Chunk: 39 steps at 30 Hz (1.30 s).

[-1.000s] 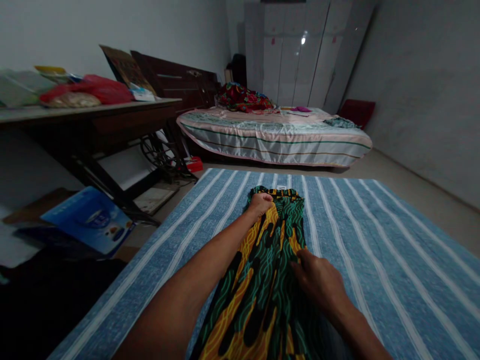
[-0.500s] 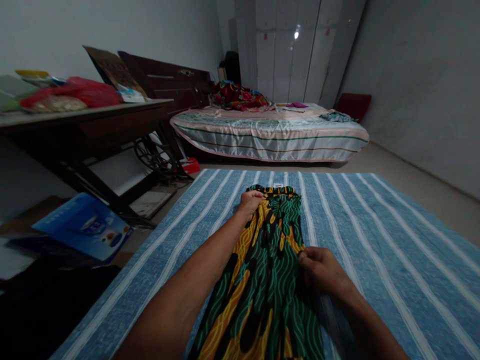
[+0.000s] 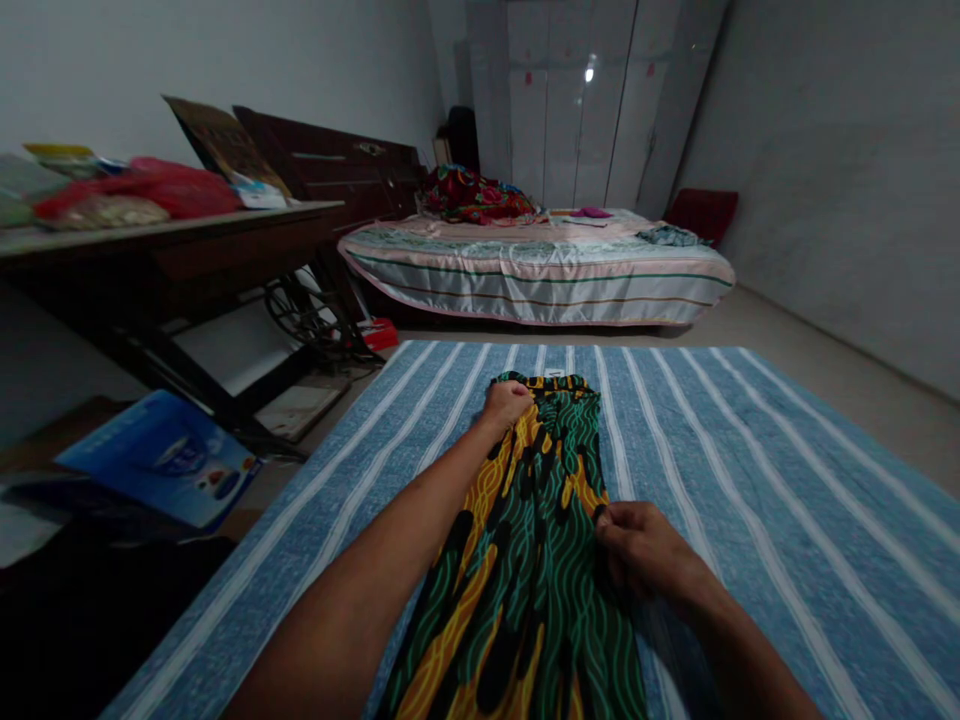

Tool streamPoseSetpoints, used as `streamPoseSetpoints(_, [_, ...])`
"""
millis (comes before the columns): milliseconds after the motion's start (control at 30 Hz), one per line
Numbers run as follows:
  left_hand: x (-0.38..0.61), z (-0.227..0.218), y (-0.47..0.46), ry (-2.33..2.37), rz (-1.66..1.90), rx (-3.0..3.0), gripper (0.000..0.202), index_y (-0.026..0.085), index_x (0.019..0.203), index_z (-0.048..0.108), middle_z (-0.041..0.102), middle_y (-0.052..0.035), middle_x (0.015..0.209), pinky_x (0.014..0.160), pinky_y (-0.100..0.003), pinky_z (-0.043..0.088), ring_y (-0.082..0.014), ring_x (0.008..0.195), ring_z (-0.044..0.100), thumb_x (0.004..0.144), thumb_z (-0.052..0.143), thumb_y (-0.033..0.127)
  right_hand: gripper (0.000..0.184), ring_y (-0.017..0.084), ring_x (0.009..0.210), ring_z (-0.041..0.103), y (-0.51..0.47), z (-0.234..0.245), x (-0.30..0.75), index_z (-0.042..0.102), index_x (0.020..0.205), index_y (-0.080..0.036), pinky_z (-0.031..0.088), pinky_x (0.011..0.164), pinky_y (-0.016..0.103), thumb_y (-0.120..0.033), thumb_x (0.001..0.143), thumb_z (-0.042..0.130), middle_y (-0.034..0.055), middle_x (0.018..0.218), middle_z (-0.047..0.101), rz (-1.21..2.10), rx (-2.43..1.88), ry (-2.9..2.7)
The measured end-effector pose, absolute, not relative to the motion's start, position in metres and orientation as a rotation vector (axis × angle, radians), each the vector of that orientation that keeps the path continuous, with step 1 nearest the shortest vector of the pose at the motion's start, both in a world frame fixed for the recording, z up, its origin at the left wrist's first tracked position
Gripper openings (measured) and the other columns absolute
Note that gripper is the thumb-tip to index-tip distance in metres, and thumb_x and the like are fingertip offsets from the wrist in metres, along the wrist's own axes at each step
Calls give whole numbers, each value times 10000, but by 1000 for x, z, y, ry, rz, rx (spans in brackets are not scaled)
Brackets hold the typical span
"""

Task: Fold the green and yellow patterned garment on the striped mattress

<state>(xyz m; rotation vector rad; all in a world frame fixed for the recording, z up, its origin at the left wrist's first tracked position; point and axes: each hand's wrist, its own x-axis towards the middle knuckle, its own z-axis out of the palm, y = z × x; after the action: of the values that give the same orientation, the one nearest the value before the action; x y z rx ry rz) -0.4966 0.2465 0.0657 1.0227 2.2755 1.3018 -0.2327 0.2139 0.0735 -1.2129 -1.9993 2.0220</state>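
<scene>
A long garment (image 3: 536, 540) in green, black and yellow with wavy lines lies lengthwise on a blue-and-white striped cloth surface (image 3: 720, 480). Its gathered waistband, with a small white label, is at the far end; whether it is trousers or a skirt I cannot tell. Near the waistband, my left hand (image 3: 508, 402) is closed on the garment's left edge. Lower down, my right hand (image 3: 637, 540) pinches the right edge between thumb and fingers. The garment's near end runs out of view at the bottom.
Beyond the striped surface stands a bed (image 3: 540, 270) with a red floral blanket (image 3: 480, 195). On the left are a table (image 3: 172, 235) holding red bags (image 3: 165, 185) and a blue package (image 3: 169, 455) lower down. A wardrobe (image 3: 570, 120) closes off the back.
The view has shifted very slightly. My left hand has crept a little inward over the garment near the waistband; my right hand keeps its pinch at the right edge.
</scene>
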Motion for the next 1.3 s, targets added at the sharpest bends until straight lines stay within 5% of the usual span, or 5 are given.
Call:
streamPoseSetpoints(200, [-499,70,261,2424,1134,1129,196,175,665,711,658,-5,658,721,-239,452,-183,767,609,528,646,51,212,56,230,297,217,67,-230,456,633,-203,166,278,179,-382,722,525,-33,355,481,2059,-1187,-1991])
streamPoseSetpoints(500, [-501,65,274,2469,1123,1083,170,156,776,733,694,-32,729,644,-231,457,-167,705,630,625,663,123,132,67,232,322,219,61,-228,459,648,-201,193,276,175,-308,718,494,-28,372,500,2048,-1220,-1991])
streamPoseSetpoints(767, [-503,62,269,2495,1064,1199,135,169,767,738,696,-34,761,722,-236,461,-165,761,629,660,664,132,36,94,237,363,220,62,-228,457,664,-201,231,270,181,-205,696,441,-23,363,500,1947,-1327,-2080])
streamPoseSetpoints(1300, [-493,67,267,2615,831,1391,202,183,861,722,698,-76,865,773,-246,431,-202,862,629,747,565,127,128,83,316,405,222,59,-227,483,612,-190,272,384,200,-123,712,440,-33,400,484,1636,-1324,-2294])
